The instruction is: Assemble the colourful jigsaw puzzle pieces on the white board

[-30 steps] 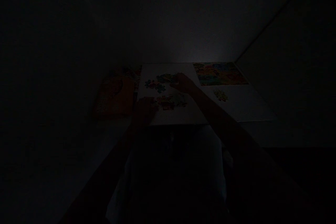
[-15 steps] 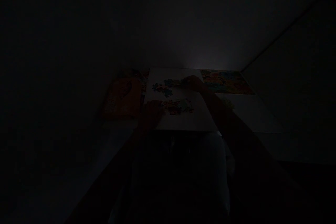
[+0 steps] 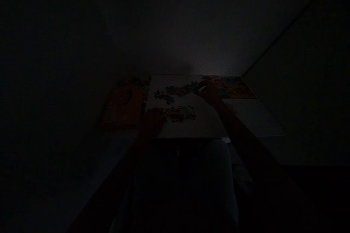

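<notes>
The picture is very dark. On a white board (image 3: 207,123) lie joined jigsaw pieces in two groups. The upper group (image 3: 171,90) stretches across the board, and the lower group (image 3: 177,113) forms a compact block. My right hand (image 3: 209,93) is at the right end of the upper group, thumb and forefinger curved in a C with their tips at the edges of a jigsaw piece (image 3: 194,86). My left hand (image 3: 154,117) rests fairly flat at the left edge of the lower group, fingers stretched out; dimness hides their exact outline.
An orange box (image 3: 123,107) stands left of the board, with colourful printed material (image 3: 146,89) beside it. At the right lies a colourful picture (image 3: 233,86) above a white surface (image 3: 253,116) that carries a small greenish piece (image 3: 232,108). A pale wall (image 3: 186,36) rises behind.
My right hand has shifted right along the upper group, uncovering pieces that it hid, and its thumb and forefinger show more clearly. My left hand stays by the lower group. The view has shifted slightly.
</notes>
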`<state>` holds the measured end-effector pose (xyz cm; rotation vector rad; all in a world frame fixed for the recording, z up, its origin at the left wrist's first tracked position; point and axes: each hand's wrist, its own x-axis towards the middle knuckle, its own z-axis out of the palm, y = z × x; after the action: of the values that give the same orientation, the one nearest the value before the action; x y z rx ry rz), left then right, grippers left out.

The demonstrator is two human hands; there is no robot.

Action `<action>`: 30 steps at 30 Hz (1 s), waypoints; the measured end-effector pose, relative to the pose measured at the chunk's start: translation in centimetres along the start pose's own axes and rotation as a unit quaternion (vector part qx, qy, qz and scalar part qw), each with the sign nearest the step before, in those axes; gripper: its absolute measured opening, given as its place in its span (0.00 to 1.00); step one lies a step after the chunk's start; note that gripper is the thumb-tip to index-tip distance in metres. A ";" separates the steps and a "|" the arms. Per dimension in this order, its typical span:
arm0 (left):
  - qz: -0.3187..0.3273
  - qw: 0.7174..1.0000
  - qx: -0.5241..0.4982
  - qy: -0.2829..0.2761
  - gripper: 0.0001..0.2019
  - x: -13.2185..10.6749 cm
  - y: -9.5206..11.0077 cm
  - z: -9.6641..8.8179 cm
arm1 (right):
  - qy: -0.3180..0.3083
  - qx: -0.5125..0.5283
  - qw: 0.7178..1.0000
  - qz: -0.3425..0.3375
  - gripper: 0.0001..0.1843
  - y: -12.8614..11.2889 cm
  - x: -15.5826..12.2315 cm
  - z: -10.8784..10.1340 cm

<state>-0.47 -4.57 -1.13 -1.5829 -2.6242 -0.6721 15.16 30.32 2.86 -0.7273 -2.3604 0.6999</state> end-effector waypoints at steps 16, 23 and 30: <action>-0.002 1.000 -0.005 0.000 0.24 0.4 0.0 -0.7 | 0.111 0.011 0.993 -0.035 0.30 -7.3 -10.5 -5.5; -0.047 0.999 0.014 -0.001 0.24 0.6 0.0 -0.2 | 0.174 0.072 0.975 -0.115 0.31 -6.4 -11.2 -5.4; -0.051 0.999 0.017 -0.005 0.24 0.6 0.2 -0.3 | 0.141 0.133 0.977 -0.083 0.30 -7.1 -11.4 -5.4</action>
<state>-0.61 -4.09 -0.68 -1.4563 -2.7226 -0.6220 24.16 19.76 6.91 -0.4710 -1.9933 0.7664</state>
